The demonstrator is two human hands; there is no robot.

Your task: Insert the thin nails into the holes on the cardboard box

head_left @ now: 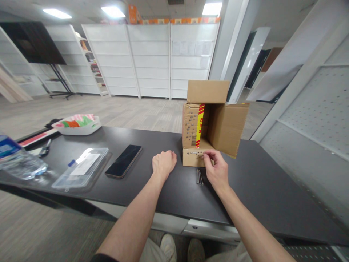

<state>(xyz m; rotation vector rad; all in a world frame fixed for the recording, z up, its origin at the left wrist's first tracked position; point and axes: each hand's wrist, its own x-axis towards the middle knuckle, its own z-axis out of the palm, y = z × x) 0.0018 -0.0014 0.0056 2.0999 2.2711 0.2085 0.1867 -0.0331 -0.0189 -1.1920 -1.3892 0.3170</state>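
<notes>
While right hand (217, 169) pinches thin fastener (201, 156) in its grip at hole-dotted lower flap (191, 159) of gaping cardboard box (218, 123), left hand (164, 162) rests clenched on dark surface (261, 189). More fasteners (199, 177) lie just beside flap. White basket (79, 130) holds colourful items (79, 121); clear case (62, 179) shows white paper (85, 164). Box bears barcode (193, 140), red-yellow tape (200, 125), lettering too small to read. Behind: white shelving (149, 58), grey carpet (141, 112).

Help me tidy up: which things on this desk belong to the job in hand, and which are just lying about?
Likely in use:
open brown cardboard box, the right hand at its punctured front
slim grey metal fasteners beside that hand

Apparently lying about:
black rectangular phone
flat clear plastic case
clear plastic bottle with blue label
white plastic basket with colourful contents
</notes>
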